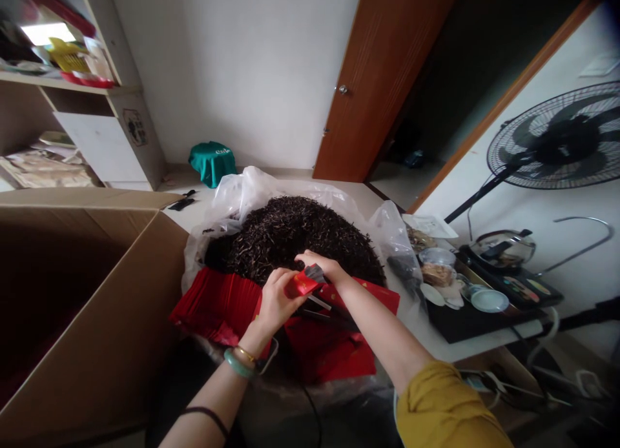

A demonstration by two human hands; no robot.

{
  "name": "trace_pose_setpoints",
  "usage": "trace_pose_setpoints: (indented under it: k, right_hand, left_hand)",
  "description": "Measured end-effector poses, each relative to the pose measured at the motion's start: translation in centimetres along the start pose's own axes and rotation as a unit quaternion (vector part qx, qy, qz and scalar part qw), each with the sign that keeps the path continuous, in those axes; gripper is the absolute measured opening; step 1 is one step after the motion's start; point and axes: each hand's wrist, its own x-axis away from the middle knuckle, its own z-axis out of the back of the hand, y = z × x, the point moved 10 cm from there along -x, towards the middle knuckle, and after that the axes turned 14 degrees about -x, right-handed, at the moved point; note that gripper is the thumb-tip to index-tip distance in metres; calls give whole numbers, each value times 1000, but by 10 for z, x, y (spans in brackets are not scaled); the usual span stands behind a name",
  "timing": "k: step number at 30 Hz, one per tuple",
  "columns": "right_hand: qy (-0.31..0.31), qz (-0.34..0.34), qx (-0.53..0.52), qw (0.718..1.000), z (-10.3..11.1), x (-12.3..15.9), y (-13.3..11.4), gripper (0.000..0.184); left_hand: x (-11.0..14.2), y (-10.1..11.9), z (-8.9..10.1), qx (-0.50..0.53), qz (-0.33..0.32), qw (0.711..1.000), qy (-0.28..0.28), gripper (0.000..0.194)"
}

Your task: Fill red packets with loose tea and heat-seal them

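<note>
My left hand [278,299] is closed round a small red packet [296,285], which shows a silvery grey inside at its upper end. Just beyond that packet, my right hand [320,265] has its fingers curled at the near side of a heap of dark dried tea leaves [310,225]. Its fingertips are partly hidden, and what they hold cannot be made out. The heap lies in a clear plastic bag [252,186]. A thick row of red packets [217,306] rests left of my left hand. More red packets [334,354] lie beneath my forearms.
A large cardboard box [116,306] stands open on the left. To the right are a black tray [455,322] with cups, a glass kettle [504,248] and a standing fan [566,141]. A stool under green cloth [212,164] is by the wall, near a wooden door [372,80].
</note>
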Motion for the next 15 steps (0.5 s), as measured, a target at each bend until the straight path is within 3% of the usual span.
trace_pose_setpoints:
  k: [10, 15]
  right_hand:
    - [4, 39, 6, 999, 4, 16, -16, 11]
    - [28, 30, 11, 999, 18, 19, -15, 4]
  left_hand:
    - [0, -1, 0, -1, 6, 1000, 3, 31]
    - [0, -5, -1, -8, 13, 1000, 7, 33]
